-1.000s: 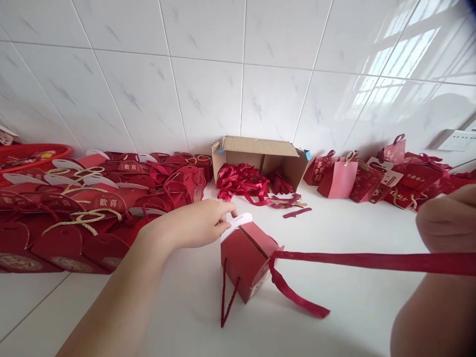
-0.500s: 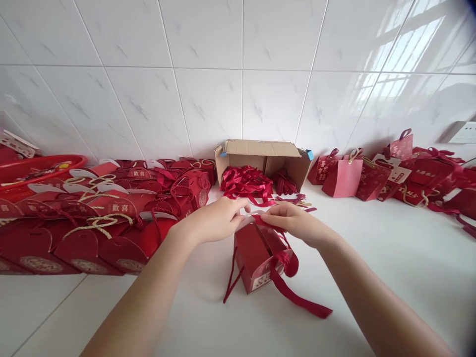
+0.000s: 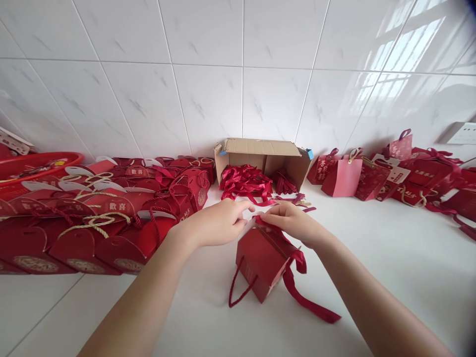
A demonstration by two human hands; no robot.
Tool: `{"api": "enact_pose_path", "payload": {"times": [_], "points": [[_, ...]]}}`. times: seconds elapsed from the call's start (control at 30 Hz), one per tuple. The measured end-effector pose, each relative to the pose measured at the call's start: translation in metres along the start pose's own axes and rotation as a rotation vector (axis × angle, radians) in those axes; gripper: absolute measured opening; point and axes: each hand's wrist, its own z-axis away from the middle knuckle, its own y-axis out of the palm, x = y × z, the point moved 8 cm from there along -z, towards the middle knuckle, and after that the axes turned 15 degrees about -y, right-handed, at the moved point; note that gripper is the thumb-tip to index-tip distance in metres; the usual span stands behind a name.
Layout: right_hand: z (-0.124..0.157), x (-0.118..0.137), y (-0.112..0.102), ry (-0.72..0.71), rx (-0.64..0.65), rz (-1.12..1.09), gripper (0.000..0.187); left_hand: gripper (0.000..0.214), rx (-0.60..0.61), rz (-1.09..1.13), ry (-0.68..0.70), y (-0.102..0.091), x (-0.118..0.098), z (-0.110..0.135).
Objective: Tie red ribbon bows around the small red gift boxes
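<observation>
A red gift box (image 3: pixel 262 260) stands on the white table, turned at an angle, with a red cord handle (image 3: pixel 238 302) hanging from its near left side. A wide red ribbon (image 3: pixel 314 305) is knotted at its right end, one tail trailing over the tabletop. My right hand (image 3: pixel 293 223) pinches red ribbon at the far end of the box top. Facing it, my left hand (image 3: pixel 223 220) has thumb and index finger apart, the thumb beside the box's pale end flap. Its other fingers are partly hidden.
Behind my hands, a cardboard box (image 3: pixel 262 147) on its side holds red ribbons (image 3: pixel 245 182). Rows of red gift boxes (image 3: pixel 80 253) fill the left, with a red basin (image 3: pixel 55 158) behind. More red bags and boxes (image 3: pixel 372 181) line the wall at right.
The gift box has turned, so its long left side now faces me more. Its cord handle and the ribbon tail have shifted right and nearer. Both hands stay almost in place.
</observation>
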Motion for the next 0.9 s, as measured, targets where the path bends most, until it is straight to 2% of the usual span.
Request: {"api": "enact_pose_path", "payload": {"times": [0.17,0.33,0.53,0.7,0.9], "points": [[0.001,0.002,-0.006,-0.023,-0.009,0.026,0.044,0.042,0.023,-0.012,-0.024,0.002,0.001,-0.001],[0.002,0.003,0.0,-0.014,0.063,0.018,0.046,0.046,0.004,0.0,-0.026,0.001,-0.001,-0.001],[0.001,0.0,0.005,0.014,0.072,0.028,0.045,0.047,0.071,0.012,-0.007,0.005,-0.001,0.0],[0.002,-0.002,-0.002,0.04,0.035,0.115,0.044,0.049,0.076,0.006,-0.005,0.005,-0.001,0.001],[0.002,0.004,0.003,-0.008,0.057,0.077,0.04,0.046,0.092,0.007,0.005,0.008,-0.003,0.002]]}}
